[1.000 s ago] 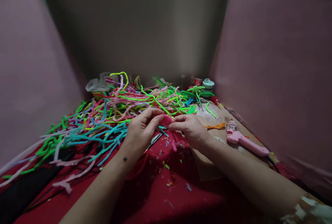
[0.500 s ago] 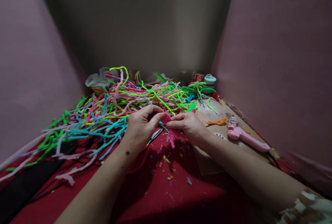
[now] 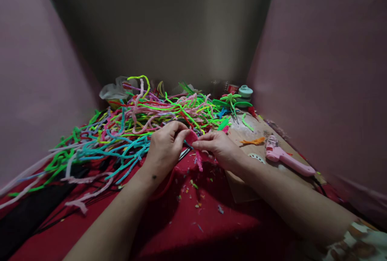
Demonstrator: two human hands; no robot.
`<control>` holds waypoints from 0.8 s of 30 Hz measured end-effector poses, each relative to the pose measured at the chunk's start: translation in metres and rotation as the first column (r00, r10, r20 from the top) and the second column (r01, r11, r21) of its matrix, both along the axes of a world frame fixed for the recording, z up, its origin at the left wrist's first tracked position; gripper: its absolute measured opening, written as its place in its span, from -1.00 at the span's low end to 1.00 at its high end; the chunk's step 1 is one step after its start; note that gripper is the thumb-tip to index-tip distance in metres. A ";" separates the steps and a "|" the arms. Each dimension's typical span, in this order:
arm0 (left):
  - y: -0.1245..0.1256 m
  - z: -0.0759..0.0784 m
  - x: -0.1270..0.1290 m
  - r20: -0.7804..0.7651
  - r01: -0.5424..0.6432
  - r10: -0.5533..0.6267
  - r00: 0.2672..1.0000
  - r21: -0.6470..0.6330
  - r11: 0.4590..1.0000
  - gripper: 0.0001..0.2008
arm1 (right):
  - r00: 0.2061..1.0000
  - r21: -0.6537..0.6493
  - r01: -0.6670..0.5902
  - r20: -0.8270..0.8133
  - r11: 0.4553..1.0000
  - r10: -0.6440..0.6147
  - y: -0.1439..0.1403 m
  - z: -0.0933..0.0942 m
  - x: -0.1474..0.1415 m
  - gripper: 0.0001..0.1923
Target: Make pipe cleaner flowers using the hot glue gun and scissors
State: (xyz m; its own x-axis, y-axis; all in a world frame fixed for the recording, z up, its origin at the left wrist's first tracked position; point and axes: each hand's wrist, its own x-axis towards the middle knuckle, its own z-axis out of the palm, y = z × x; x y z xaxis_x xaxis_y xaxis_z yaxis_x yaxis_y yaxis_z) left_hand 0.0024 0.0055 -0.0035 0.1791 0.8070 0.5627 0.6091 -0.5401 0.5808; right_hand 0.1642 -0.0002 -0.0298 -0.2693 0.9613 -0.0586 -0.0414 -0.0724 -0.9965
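Head cam: left hand [image 3: 165, 146] and right hand [image 3: 218, 148] both pinch the pink pipe cleaner [image 3: 193, 142] between them. Its loose tail hangs down toward the red cloth [image 3: 193, 216].

Table [image 3: 211, 228] covered by red cloth. Big tangled heap of pipe cleaners [image 3: 136, 126] across far and left part: green, teal, pink, yellow, purple. Black fabric [image 3: 27, 212] at near left edge. Small coloured scraps [image 3: 196, 196] scattered on cloth near middle. Brown cardboard sheet [image 3: 242, 188] on right part; pink glue gun [image 3: 286, 158] on it, orange piece [image 3: 252, 141] just beside. Crumpled plastic bag [image 3: 113, 91] at far left of heap. Teal tape rolls [image 3: 244, 91] at far right corner.
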 end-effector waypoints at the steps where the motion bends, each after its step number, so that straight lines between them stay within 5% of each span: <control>1: 0.001 0.000 -0.001 0.031 -0.020 0.021 0.999 -0.040 0.999 -0.84 | 1.000 0.004 -0.016 0.002 1.000 0.016 0.000 0.000 0.000 -0.77; 6: 0.003 0.002 -0.001 0.221 0.015 0.044 0.974 -0.257 0.966 -0.81 | 0.997 -0.037 -0.063 -0.049 0.997 0.062 -0.003 0.002 -0.001 -0.60; 12: 0.001 0.010 0.001 0.429 0.178 0.004 0.903 -0.383 0.907 -0.73 | 0.991 -0.132 -0.014 -0.134 0.991 -0.004 -0.002 0.002 -0.002 -0.62; 24: 0.004 0.003 -0.001 0.532 0.418 -0.073 0.843 -0.565 0.711 -0.68 | 0.976 -0.040 0.057 -0.210 0.998 -0.064 -0.001 0.000 -0.004 -0.66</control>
State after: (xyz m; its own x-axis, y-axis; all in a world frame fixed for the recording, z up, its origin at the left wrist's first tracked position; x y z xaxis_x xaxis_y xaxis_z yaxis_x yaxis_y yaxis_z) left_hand 0.0015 0.0093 -0.0008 0.2984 0.9544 -0.0064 0.0920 -0.0221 0.9955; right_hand 0.1600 -0.0015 -0.0293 -0.2206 0.9746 -0.0391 -0.2561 -0.0965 -0.9618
